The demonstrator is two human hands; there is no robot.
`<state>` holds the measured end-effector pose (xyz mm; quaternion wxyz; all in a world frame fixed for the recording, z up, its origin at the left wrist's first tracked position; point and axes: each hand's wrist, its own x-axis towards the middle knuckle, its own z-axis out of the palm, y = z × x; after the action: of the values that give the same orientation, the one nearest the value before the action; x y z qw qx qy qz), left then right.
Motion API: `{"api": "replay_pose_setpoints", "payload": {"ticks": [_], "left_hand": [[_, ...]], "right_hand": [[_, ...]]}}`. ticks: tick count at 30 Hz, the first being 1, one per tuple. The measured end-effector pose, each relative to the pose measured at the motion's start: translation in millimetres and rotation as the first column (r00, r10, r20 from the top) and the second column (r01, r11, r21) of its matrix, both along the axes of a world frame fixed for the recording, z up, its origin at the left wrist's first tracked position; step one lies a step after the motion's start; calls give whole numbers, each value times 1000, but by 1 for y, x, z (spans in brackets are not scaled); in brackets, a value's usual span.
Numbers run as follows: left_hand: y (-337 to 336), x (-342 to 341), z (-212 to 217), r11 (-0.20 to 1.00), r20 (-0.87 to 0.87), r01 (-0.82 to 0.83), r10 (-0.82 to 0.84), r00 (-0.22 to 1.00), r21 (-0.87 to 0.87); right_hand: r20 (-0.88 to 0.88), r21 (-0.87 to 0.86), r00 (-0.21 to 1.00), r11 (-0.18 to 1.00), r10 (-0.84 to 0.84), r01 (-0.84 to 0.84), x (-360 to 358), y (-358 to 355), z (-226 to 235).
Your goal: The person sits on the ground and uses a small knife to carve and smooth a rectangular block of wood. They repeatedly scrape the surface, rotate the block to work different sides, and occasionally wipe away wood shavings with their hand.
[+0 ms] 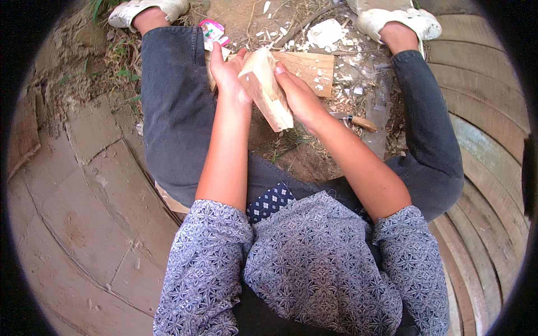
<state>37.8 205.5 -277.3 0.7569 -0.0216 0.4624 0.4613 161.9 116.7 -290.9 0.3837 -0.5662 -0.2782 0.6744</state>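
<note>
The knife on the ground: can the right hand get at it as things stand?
Probably not at once: the right hand grips the wood block together with the left hand. The knife lies uncovered just beside the right wrist.

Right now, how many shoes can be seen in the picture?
2. One white shoe is at the top left, beyond the left knee; the other white shoe is at the top right, beyond the right knee. Both are partly cut off.

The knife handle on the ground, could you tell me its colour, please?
Light brown wood, on the knife in the head view.
</note>
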Motion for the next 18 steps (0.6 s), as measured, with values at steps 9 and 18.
{"api": "replay_pose_setpoints", "payload": {"ticks": [9,18], "left_hand": [[-39,4,41,824,-614,483,-222,757,297],[-38,-1,32,881,-638,394,-148,756,262]], "right_hand": [[39,90,998,995,41,-45,-13,6,0],[340,394,940,906,11,-153,-19,-23,17]]}}
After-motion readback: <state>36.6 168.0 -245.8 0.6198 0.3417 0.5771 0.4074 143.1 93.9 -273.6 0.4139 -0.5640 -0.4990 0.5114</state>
